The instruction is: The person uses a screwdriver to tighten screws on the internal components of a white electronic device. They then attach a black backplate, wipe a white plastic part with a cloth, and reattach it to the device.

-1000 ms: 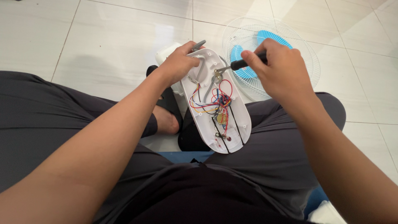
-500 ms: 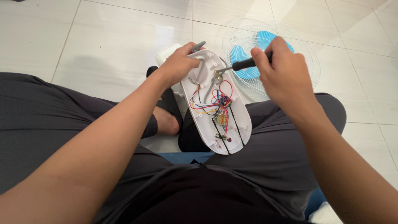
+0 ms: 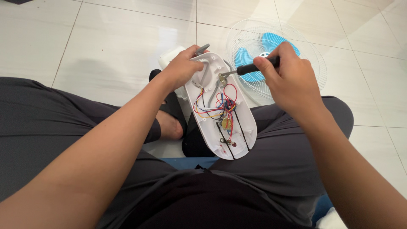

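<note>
Sitting cross-legged on a pale tiled floor (image 3: 106, 51), a person in dark trousers works on an opened fan housing (image 3: 222, 108) propped between the knees. The housing is a long white plastic shell with rounded ends, its hollow inside facing up. Within it lies a tangle of thin wires (image 3: 214, 104) in red, orange, yellow, blue and black, gathered near the middle, with a small metal part and black strips toward the near end.

The left hand (image 3: 182, 68) is closed around the far upper edge of the housing, fingers curled over the rim and thumb pressed against the inside, steadying it. A grey stub sticks out just past that grip.

The right hand (image 3: 290, 80) is wrapped fully shut around the black handle of a screwdriver (image 3: 246, 69). The handle juts out to the left of the grip, and the short metal shaft reaches down into the upper part of the housing, its tip meeting a metal fitting just above the wires, close beside the left hand's fingers.

Beyond the right-hand grip, lying flat on the floor, is a round white wire fan guard (image 3: 311, 55) with blue blades (image 3: 271, 42) showing through it. A bare foot (image 3: 169, 127) rests below the left hand, beside the housing.
</note>
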